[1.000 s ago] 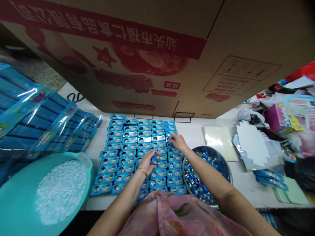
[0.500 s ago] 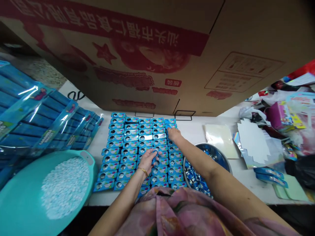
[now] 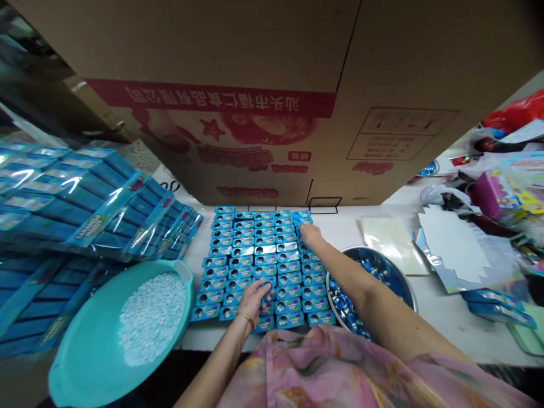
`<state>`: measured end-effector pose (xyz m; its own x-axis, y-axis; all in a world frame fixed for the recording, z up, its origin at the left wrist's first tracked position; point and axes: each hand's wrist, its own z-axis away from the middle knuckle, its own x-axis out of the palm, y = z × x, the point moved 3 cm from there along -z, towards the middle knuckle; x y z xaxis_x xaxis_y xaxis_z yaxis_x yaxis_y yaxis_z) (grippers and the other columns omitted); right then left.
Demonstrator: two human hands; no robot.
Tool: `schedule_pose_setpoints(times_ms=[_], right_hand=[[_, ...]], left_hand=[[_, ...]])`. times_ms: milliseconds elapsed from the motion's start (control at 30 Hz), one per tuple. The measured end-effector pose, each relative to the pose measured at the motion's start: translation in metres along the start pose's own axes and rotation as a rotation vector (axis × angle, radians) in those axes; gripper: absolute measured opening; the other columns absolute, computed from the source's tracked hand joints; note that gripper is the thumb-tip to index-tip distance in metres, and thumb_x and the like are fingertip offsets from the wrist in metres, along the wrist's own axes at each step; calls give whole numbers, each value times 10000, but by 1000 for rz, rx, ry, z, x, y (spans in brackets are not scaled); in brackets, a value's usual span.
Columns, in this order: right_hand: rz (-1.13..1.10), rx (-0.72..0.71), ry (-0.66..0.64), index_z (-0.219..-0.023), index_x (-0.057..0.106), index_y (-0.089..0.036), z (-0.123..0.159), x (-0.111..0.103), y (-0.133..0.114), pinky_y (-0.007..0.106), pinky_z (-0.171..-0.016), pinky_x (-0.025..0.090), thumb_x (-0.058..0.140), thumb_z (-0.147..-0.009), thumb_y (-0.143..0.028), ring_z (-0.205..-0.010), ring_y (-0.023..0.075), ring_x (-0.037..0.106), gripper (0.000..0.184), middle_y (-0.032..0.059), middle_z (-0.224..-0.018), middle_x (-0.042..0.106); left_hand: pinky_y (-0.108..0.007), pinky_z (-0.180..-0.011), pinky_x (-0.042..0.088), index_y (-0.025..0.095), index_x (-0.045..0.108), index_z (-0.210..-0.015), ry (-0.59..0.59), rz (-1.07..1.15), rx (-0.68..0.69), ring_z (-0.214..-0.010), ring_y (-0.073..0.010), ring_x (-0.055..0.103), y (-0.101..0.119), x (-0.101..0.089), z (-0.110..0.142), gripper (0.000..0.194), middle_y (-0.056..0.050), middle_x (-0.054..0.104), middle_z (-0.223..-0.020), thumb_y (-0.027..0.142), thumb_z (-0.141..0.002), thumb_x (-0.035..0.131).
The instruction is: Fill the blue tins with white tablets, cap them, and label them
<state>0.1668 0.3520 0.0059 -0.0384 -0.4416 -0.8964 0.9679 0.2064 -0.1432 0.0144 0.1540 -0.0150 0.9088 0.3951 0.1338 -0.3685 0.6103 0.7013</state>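
Rows of small blue boxes, each with a round hole at one end, lie on the white table. Over the nearer part of these rows, my left hand is closed around small round blue pieces. My right hand reaches to the far end of the rightmost column, its fingers pressed together at a box there. What those fingers hold, if anything, is hidden. Beneath my right forearm stands a metal bowl with many small blue and silver round pieces.
A turquoise basin of pale blue tablets stands at left, before stacked blue packs. A large cardboard box walls off the back. Clear plastic sheets, white card and mixed packaging lie at right.
The view has turned, so the table contents appear shifted right. My left hand stays over the near rows with the blue pieces, and my right hand stays at the far right column.
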Motion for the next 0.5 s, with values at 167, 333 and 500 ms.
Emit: schedule_pose_setpoints(times_ms=[167,333,500], right_hand=[[-473,-445,125,-921,631,-289,69,28,-40,308,-753,463,600,-708,-274,-853,185,585,216,16,-915,630],[-854,-472,-75,-743,679,-200,93,54,-34,269,-631,490,607,-689,-212,-661,151,599,90,0,-686,639],[-509,-325,-159,-788,666,-191,80,41,-5,210,-632,467,603,-676,-151,-686,132,596,135,-31,-717,654]], left_hand=[[-126,-319,237,141,535,-711,-35,0,12,-399,-48,448,7,14,-16,226,8,576,-550,200,-555,688],[-109,-315,234,144,576,-826,-226,77,-124,-446,-37,481,-1,40,-18,288,9,585,-640,187,-567,694],[-109,-332,286,135,570,-793,-271,256,-280,-476,-49,513,-8,43,-15,184,-30,606,-680,256,-670,632]])
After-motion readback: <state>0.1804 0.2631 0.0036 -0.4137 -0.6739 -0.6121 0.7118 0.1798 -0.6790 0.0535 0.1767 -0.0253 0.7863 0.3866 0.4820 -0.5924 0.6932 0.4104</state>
